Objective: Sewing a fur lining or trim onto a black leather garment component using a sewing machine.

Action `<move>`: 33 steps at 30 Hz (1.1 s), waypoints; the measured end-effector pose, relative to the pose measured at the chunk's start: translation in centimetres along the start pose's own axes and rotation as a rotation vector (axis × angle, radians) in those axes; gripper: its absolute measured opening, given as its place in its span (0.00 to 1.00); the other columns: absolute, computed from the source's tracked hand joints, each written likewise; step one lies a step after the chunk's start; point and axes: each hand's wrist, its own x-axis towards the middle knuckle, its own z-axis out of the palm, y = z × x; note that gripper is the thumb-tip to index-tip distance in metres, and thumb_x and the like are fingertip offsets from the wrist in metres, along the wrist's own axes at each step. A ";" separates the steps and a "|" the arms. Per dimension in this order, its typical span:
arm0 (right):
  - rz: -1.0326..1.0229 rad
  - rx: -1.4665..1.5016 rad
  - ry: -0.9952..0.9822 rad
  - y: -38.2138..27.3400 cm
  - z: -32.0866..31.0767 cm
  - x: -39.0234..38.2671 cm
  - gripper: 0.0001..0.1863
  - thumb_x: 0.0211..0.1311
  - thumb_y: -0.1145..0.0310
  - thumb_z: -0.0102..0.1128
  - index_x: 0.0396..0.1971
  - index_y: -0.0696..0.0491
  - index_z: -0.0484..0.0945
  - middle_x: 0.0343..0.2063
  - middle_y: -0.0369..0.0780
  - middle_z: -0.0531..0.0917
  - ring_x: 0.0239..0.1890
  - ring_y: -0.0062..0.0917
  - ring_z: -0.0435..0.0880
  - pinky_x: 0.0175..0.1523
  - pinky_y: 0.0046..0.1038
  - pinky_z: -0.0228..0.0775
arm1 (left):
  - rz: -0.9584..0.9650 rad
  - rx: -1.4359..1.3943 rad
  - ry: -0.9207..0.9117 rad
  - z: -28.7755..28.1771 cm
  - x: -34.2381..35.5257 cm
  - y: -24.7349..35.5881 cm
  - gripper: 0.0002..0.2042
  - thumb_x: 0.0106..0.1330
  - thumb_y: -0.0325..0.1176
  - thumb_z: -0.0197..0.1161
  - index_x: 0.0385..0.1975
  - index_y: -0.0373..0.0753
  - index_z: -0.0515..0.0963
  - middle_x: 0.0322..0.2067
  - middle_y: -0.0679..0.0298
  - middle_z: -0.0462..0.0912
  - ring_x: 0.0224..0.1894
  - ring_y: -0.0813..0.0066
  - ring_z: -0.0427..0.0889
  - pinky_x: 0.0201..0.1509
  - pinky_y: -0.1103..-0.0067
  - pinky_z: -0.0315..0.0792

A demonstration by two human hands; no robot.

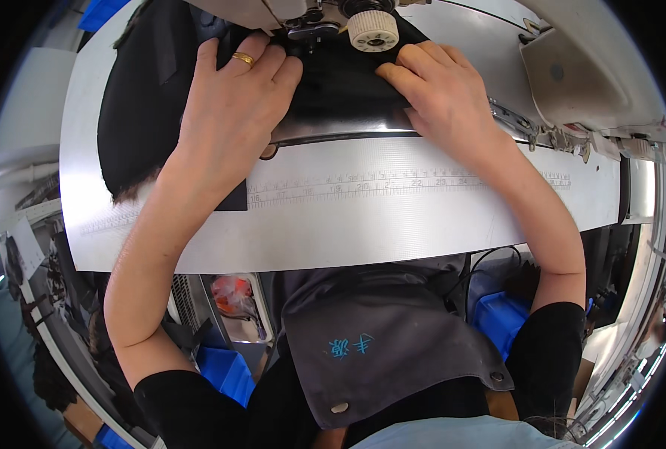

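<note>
Black material lies on the machine bed under the sewing machine's needle area; its near part looks glossy like leather. My left hand, a gold ring on one finger, presses its bent fingers onto the material left of the needle, with the thumb hidden. To the right of the needle, my right hand curls its fingers over the same material, with part of the thumb showing near its front edge. A broad matte black portion spreads out at the left, with brown fur along its lower edge.
A cream dial hangs close above the right fingers. Metal fittings stand at the right of the pale table, whose printed ruler runs across. Below its edge are a dark apron and blue bins.
</note>
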 end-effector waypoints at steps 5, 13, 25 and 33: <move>0.015 0.120 -0.023 -2.5 -1.2 2.3 0.17 0.35 0.65 0.65 0.29 0.54 0.73 0.30 0.40 0.73 0.39 0.32 0.74 0.48 0.35 0.63 | 0.004 -0.145 -0.084 -1.4 -0.2 -0.4 0.14 0.50 0.31 0.57 0.38 0.37 0.74 0.39 0.62 0.76 0.51 0.65 0.71 0.54 0.63 0.63; 0.018 0.020 0.030 -2.9 1.8 2.4 0.03 0.41 0.72 0.59 0.19 0.54 0.76 0.24 0.38 0.72 0.31 0.28 0.73 0.40 0.29 0.63 | 0.027 -0.082 0.105 0.4 -0.3 -0.2 0.07 0.49 0.27 0.57 0.28 0.36 0.76 0.35 0.61 0.78 0.48 0.65 0.75 0.57 0.61 0.63; 0.046 -0.038 -0.069 -1.1 0.8 2.8 0.03 0.42 0.73 0.57 0.20 0.55 0.74 0.25 0.38 0.72 0.31 0.28 0.75 0.41 0.28 0.66 | 0.003 -0.072 0.119 1.4 0.8 -0.2 0.11 0.49 0.30 0.62 0.33 0.36 0.75 0.35 0.62 0.78 0.51 0.66 0.73 0.52 0.59 0.71; 0.041 -0.050 -0.055 -1.0 0.0 1.9 0.02 0.44 0.73 0.55 0.20 0.55 0.72 0.25 0.39 0.71 0.30 0.28 0.74 0.40 0.28 0.66 | 0.074 -0.185 0.021 -0.5 0.4 -0.6 0.14 0.49 0.28 0.62 0.36 0.34 0.75 0.36 0.61 0.78 0.51 0.67 0.75 0.42 0.71 0.77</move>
